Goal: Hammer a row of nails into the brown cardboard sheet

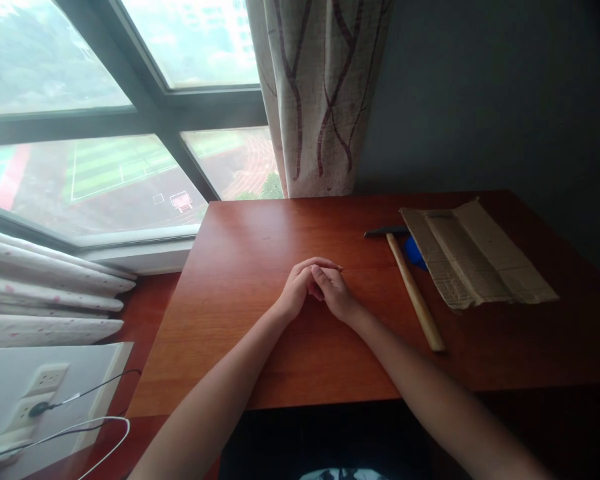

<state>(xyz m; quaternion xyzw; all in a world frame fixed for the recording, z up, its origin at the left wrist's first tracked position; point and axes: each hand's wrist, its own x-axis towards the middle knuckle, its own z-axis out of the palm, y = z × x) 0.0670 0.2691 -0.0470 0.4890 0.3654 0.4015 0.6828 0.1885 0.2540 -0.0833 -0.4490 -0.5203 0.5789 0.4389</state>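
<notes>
My left hand (296, 288) and my right hand (334, 293) are clasped together over the middle of the reddish-brown wooden table (220, 320). The fingers of both are closed around each other, and no object shows between them. Part of each hand is hidden by the other. To the right lies a hammer (414, 293) with a pale wooden handle pointing toward me and a dark metal head. My right hand is the nearer one to it, but they are apart.
A creased flat piece of cardboard (475, 260) lies right of the hammer, partly covering a blue object (415, 253) I cannot identify. Behind the table hangs a patterned curtain (325, 100) beside a window (155, 107). Wall sockets (47, 379) with a plugged-in cable are at lower left.
</notes>
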